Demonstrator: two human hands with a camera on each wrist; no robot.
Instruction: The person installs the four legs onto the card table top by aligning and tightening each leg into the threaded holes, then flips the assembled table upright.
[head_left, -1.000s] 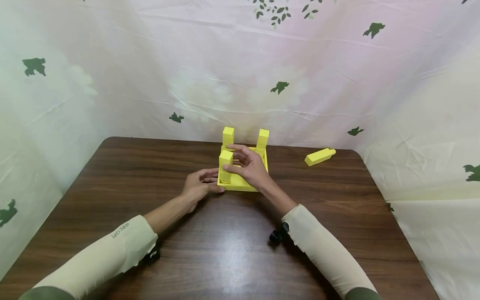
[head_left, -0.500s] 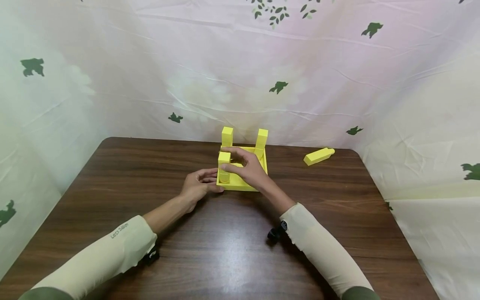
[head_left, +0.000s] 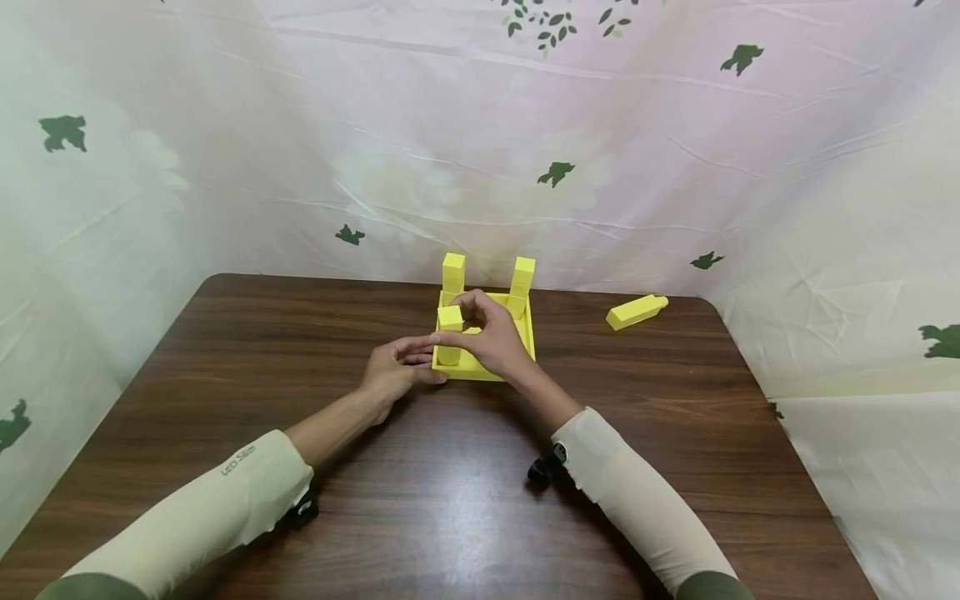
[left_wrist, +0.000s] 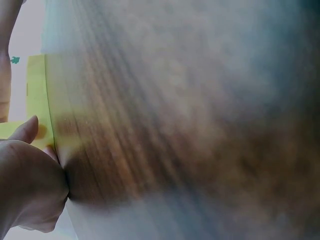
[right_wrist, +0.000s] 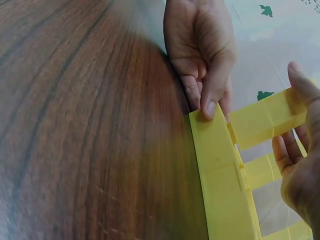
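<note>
In the head view, a yellow square base point(head_left: 480, 374) with a raised rim lies on the table. At its near left corner stands a square yellow post point(head_left: 450, 318), which my right hand point(head_left: 498, 333) holds with the thumb across its near face and fingers behind. My left hand point(head_left: 393, 371) grips that same corner of the base. The right wrist view shows its thumb point(right_wrist: 215, 90) pressed on the base's front wall point(right_wrist: 215, 155), and the post point(right_wrist: 267, 117) between the right thumb and fingers. Two more posts, far left point(head_left: 453, 273) and far right point(head_left: 522, 279), stand upright on the base.
A loose yellow post point(head_left: 637, 312) with a narrower rounded end lies on the dark wooden table point(head_left: 360, 517) to the right. A pale printed cloth point(head_left: 420, 125) hangs behind the table and at both sides.
My right thumb has slid left across the near post, which has turned slightly and whose top sits a little lower in view. My left hand keeps its grip on the base.
</note>
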